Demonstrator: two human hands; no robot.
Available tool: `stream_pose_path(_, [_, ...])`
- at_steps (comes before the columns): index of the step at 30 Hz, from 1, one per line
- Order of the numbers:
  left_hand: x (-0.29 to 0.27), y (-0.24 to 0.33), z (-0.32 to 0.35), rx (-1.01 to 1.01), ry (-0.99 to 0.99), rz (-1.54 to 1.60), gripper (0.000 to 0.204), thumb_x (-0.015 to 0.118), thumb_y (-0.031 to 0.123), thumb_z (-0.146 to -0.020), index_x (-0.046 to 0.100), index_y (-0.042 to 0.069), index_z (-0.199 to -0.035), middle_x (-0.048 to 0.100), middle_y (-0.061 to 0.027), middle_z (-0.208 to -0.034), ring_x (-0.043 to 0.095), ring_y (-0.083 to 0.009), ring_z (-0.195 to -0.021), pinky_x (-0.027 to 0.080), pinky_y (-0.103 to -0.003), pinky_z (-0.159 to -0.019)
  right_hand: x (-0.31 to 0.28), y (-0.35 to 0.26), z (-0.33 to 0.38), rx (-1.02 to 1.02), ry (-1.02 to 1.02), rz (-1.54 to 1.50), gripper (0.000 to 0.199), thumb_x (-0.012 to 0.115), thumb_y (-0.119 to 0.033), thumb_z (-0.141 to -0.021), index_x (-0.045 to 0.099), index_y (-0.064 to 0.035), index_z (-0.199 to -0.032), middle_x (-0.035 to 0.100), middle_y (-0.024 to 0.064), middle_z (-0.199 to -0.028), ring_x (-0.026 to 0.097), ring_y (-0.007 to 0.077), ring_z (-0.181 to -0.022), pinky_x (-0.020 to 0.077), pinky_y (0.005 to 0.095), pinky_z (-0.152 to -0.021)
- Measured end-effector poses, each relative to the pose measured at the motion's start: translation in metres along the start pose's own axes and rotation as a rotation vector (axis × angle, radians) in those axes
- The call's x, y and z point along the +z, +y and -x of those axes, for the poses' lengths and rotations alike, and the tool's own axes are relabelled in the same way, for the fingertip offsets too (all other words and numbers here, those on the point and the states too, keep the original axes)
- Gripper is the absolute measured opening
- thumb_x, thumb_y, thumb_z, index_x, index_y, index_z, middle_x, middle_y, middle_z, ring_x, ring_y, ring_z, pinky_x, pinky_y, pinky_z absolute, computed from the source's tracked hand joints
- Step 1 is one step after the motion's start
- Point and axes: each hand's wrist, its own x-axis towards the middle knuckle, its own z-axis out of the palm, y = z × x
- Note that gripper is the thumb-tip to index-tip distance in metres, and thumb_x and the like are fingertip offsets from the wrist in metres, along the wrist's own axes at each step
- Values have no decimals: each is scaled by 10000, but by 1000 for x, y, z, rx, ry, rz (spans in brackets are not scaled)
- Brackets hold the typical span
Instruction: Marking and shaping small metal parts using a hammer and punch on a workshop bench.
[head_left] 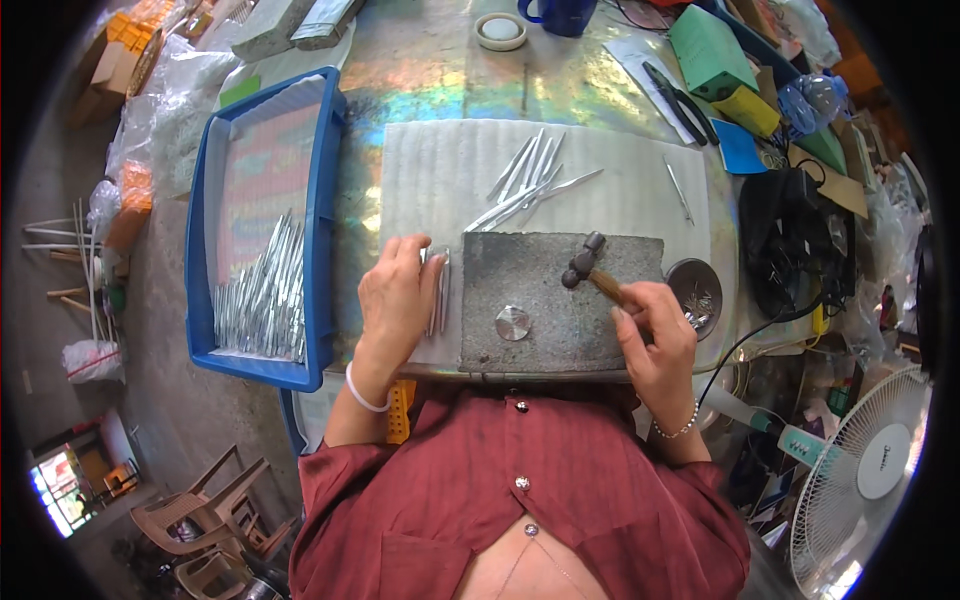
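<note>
My right hand (pixel 655 335) grips the wooden handle of a small hammer (pixel 584 262), whose dark metal head rests over the grey stone slab (pixel 560 300). A round metal disc (pixel 513 323) is set in the slab near its front. My left hand (pixel 397 295) lies on the white foam sheet (pixel 440 180) left of the slab, fingers on a few thin metal strips (pixel 439 290). Several more shiny strips (pixel 530 185) lie loose on the sheet behind the slab.
A blue tray (pixel 325 200) on the left holds several metal strips (pixel 265 295). A small metal bowl (pixel 697 290) sits right of the slab. Pliers (pixel 675 100), coloured boxes, a blue mug (pixel 558 14) and a tape roll (pixel 500 30) stand at the back. A fan (pixel 870 470) is at lower right.
</note>
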Motion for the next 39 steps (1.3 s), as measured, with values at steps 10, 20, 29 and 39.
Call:
stream_pose_path(10, [55,1,-128,150,-279,66,223,627,199,-752,642,31,-896,644,-169,-892,617,-349,-882,487,-409,-777,19,24,-2,-185,9,588,436,594,-7,-725,502,-4,-1152,508,161,-1131,506,332,-1024,424,412,-885])
stream_pose_path(20, [67,20,-122,186,-268,-56,184,578,193,-756,612,13,-766,649,-183,-832,614,-351,-857,474,-418,-768,6,29,-3,-89,-27,311,364,558,0,-751,472,-5,-1104,531,155,-986,561,341,-834,475,396,-752])
stream_pose_path(29, [54,-7,-120,185,-173,39,113,606,93,-700,589,-17,-686,600,-197,-625,628,-310,-601,497,-383,-574,-40,44,16,205,317,-363,157,492,-15,-838,493,-8,-995,581,85,-762,595,177,-618,473,310,-591])
stream_pose_path(39, [-54,35,-44,-51,-151,411,78,590,7,-849,520,-14,-821,572,-30,-705,604,-87,-679,480,-215,-626,-74,124,15,286,411,272,194,608,-138,-792,591,34,-880,648,186,-792,638,315,-721,485,404,-679])
